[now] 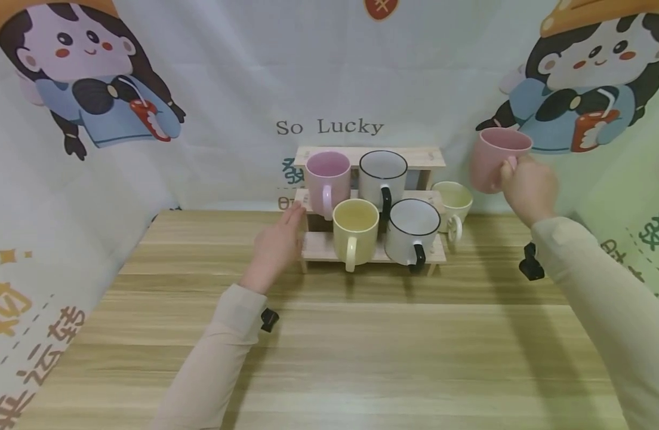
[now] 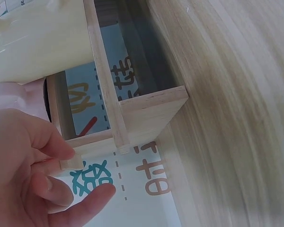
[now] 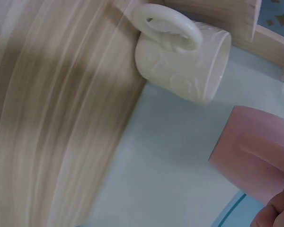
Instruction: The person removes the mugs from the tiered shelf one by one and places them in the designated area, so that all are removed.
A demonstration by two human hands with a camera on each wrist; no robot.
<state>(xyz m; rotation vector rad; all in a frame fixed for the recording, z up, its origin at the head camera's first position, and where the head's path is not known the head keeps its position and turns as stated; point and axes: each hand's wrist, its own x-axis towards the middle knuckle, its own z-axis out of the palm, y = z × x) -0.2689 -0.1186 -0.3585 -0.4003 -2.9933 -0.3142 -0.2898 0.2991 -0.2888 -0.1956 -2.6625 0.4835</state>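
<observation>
My right hand (image 1: pixel 530 186) grips a pink mug (image 1: pixel 490 164) by its handle, holding it upright in the air to the right of a three-tier wooden shelf (image 1: pixel 319 248). In the right wrist view the pink mug (image 3: pixel 255 151) shows at the right edge. My left hand (image 1: pixel 276 242) is at the shelf's left side, and its thumb and a finger pinch the end of a wooden board (image 2: pixel 75 162). On the shelf stand a mauve-pink mug (image 1: pixel 316 185), a yellow mug (image 1: pixel 356 236) and two white mugs with black rims and handles, one behind (image 1: pixel 375 185), one in front (image 1: pixel 407 242).
A pale cream cup (image 1: pixel 450 206) with a ring-like handle stands on the wooden table (image 1: pixel 362 358), right beside the shelf. Behind the table hangs a printed white cloth (image 1: pixel 227 89). Black wrist cameras hang at both cuffs.
</observation>
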